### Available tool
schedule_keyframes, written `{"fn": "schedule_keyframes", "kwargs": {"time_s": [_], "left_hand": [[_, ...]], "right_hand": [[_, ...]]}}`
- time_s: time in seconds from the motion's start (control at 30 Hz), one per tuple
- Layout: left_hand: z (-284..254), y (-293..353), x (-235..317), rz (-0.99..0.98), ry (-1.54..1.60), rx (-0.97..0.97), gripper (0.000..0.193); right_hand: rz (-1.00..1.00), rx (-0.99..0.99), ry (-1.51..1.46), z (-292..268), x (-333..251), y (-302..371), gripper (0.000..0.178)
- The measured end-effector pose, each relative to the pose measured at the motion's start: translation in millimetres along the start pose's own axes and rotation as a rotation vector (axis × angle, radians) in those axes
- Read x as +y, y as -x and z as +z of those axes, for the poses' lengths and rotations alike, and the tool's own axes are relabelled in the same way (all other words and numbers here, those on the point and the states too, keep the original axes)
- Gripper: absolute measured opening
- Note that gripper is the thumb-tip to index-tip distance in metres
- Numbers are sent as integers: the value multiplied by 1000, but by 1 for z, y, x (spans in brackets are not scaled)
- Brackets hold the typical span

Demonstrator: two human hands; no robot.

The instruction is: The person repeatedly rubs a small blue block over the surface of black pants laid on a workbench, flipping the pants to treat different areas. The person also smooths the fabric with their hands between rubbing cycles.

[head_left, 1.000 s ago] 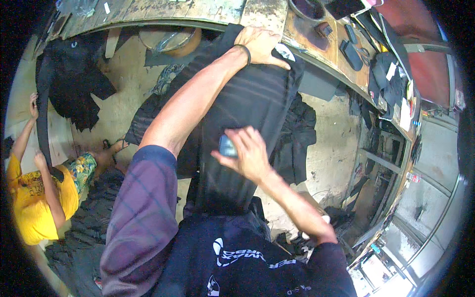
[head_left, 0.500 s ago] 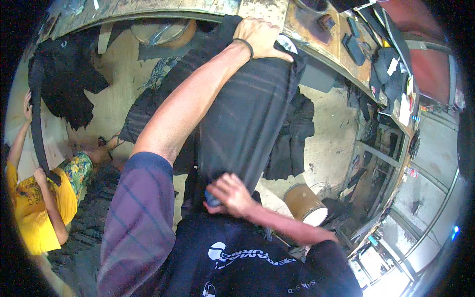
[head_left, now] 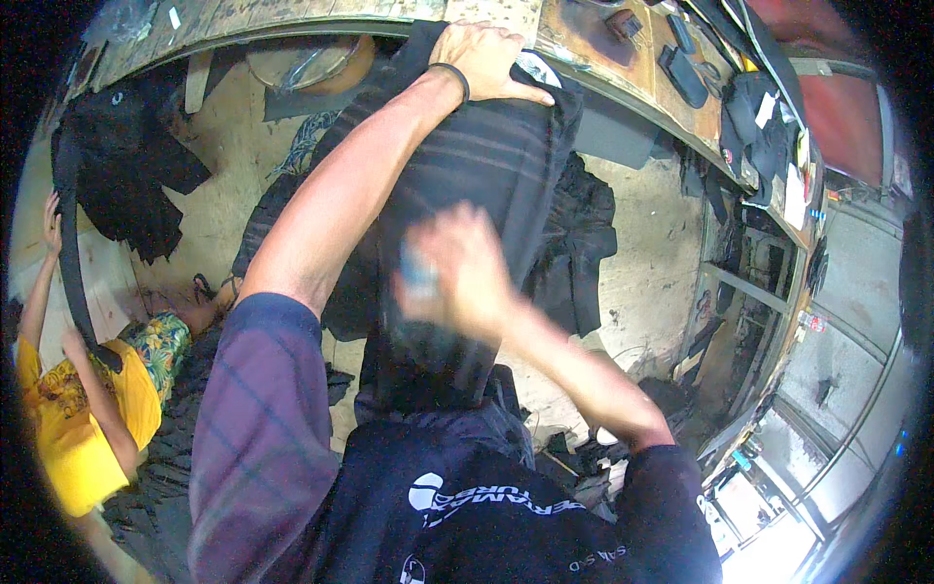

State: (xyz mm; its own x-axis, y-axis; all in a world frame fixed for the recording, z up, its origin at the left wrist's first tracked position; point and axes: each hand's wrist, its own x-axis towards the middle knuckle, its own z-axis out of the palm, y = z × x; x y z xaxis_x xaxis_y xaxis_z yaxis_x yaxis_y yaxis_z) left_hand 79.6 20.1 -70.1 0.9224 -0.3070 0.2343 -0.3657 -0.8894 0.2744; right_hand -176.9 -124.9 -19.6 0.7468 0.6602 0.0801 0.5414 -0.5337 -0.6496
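A length of black cloth (head_left: 477,156), like a trouser leg or tube of fabric, stretches away from my body toward the workbench. At its far end my left hand (head_left: 484,60) grips the edge, fingers curled over it and thumb stretched out to the right. Beside that thumb a small white round patch (head_left: 535,68) shows. Over the middle of the cloth my right hand (head_left: 465,268) is closed round a small blue-and-white object (head_left: 416,273). Motion blurs this hand, so I cannot make out the object's kind or whether it touches the cloth.
A worn wooden workbench (head_left: 292,27) curves along the far side, with dark pads (head_left: 681,78) on its right part. More black garments (head_left: 574,243) hang or lie around. At left a person in a yellow shirt (head_left: 97,419) handles a long black strip (head_left: 70,253). Metal panels (head_left: 846,331) stand at right.
My right hand has moved away from my body, up the cloth, with the blue object still in it. My left hand keeps its hold, shifted slightly left in view.
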Motion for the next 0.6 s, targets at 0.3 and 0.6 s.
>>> {"fn": "schedule_keyframes", "kwargs": {"time_s": [0.3,0.6], "left_hand": [[-65,16,-10,-247,-18,-269,89],[-36,3,-5,-31,-25,-40,104]], "right_hand": [[-114,-101,-99,65,-73,153,54],[-228,157,147,-21,63,-103,52]]}}
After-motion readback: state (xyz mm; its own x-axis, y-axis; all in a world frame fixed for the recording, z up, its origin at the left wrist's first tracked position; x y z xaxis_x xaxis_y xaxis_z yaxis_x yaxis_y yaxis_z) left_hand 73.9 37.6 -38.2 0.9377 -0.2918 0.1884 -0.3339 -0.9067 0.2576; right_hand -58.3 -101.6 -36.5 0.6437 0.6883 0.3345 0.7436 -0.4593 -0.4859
